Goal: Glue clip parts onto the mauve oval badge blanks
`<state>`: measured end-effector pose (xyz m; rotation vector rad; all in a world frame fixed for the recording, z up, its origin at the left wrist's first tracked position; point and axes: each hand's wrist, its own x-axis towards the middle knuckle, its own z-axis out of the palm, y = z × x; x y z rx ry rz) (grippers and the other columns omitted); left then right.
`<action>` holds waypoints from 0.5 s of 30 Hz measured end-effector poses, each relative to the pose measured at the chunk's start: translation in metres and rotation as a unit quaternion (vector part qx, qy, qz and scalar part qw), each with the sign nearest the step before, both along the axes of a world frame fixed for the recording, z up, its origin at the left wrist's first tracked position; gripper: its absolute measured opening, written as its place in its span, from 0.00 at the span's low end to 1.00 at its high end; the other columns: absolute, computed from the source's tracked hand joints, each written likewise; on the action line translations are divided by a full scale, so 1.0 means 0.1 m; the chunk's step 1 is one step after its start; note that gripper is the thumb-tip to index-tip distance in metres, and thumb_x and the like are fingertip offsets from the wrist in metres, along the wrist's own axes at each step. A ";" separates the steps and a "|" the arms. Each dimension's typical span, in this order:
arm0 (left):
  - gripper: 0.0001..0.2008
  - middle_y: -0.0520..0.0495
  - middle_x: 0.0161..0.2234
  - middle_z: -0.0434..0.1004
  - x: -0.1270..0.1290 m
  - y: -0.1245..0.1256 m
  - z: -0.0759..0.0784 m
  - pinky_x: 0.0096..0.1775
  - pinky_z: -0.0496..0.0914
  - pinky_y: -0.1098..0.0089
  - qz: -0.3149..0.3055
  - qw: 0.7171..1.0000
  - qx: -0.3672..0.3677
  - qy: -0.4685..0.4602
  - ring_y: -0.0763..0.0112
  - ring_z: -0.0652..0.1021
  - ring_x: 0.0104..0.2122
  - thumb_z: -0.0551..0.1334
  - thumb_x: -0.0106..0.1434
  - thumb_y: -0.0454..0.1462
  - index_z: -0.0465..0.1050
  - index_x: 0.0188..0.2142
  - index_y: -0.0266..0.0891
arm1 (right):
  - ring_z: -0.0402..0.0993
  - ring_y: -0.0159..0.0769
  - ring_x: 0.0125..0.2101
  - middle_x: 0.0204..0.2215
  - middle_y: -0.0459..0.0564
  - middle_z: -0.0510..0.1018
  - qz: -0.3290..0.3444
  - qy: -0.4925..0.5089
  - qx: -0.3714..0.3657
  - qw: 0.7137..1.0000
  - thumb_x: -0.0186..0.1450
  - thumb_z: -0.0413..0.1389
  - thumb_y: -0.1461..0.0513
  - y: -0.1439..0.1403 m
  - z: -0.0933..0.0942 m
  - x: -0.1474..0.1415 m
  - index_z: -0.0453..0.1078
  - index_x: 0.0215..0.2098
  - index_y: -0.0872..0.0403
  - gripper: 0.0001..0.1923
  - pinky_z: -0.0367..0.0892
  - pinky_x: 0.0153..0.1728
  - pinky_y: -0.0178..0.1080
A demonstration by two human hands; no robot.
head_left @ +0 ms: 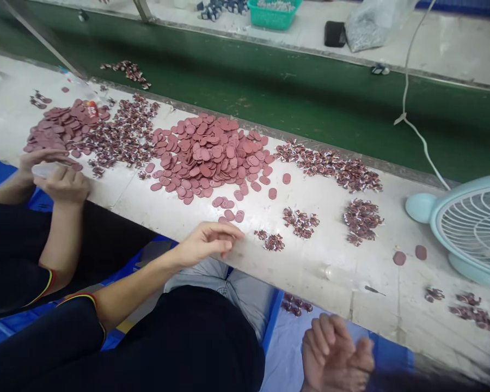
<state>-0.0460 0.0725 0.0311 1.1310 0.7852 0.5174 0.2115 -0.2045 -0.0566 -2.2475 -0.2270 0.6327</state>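
Head view: over the near edge of a long white desk (155,209), the worker's left hand (210,239) has its grip loosely apart, just beside flat, oval, dull-red discs (239,216). The blurred right hand (335,351) is half curled by a blue-lined container (283,345); from here I cannot tell whether its grip holds anything. Small knotted brown-and-white pieces (274,243) cluster near the left hand.

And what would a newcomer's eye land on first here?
Probably the large heap of reddish oval discs in the middle of the white table, just beyond the person's left hand. Next, perhaps, the pale blue fan at the picture's right edge, then the green basket at the top.
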 end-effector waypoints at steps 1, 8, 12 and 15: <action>0.15 0.46 0.35 0.81 0.05 -0.09 -0.02 0.30 0.73 0.75 -0.011 0.993 -0.113 -0.039 0.73 0.79 0.32 0.73 0.62 0.41 0.85 0.46 0.37 | 0.68 0.38 0.16 0.19 0.39 0.75 0.003 0.030 0.029 0.999 0.50 0.65 0.41 0.10 0.09 0.04 0.78 0.31 0.43 0.19 0.68 0.14 0.44; 0.18 0.37 0.46 0.86 0.32 -0.55 -0.14 0.38 0.78 0.74 -0.017 0.901 -0.390 -0.188 0.72 0.84 0.34 0.76 0.57 0.36 0.86 0.47 0.34 | 0.59 0.33 0.16 0.21 0.40 0.65 0.027 0.276 0.213 0.937 0.51 0.63 0.39 0.91 0.62 0.20 0.80 0.40 0.41 0.24 0.60 0.11 0.40; 0.18 0.37 0.47 0.87 0.33 -0.60 -0.18 0.40 0.79 0.71 -0.014 0.898 -0.388 -0.208 0.67 0.87 0.37 0.77 0.57 0.36 0.86 0.48 0.37 | 0.51 0.30 0.15 0.19 0.39 0.60 -0.038 0.352 0.290 0.889 0.59 0.55 0.33 1.06 0.75 -0.02 0.79 0.41 0.36 0.25 0.51 0.11 0.34; 0.21 0.38 0.50 0.87 0.36 -0.64 -0.22 0.41 0.79 0.72 -0.026 0.895 -0.389 -0.215 0.64 0.88 0.41 0.79 0.54 0.35 0.86 0.49 0.39 | 0.56 0.34 0.15 0.16 0.40 0.62 -0.049 0.333 0.345 0.876 0.59 0.57 0.35 0.99 0.73 -0.24 0.79 0.38 0.36 0.21 0.52 0.10 0.35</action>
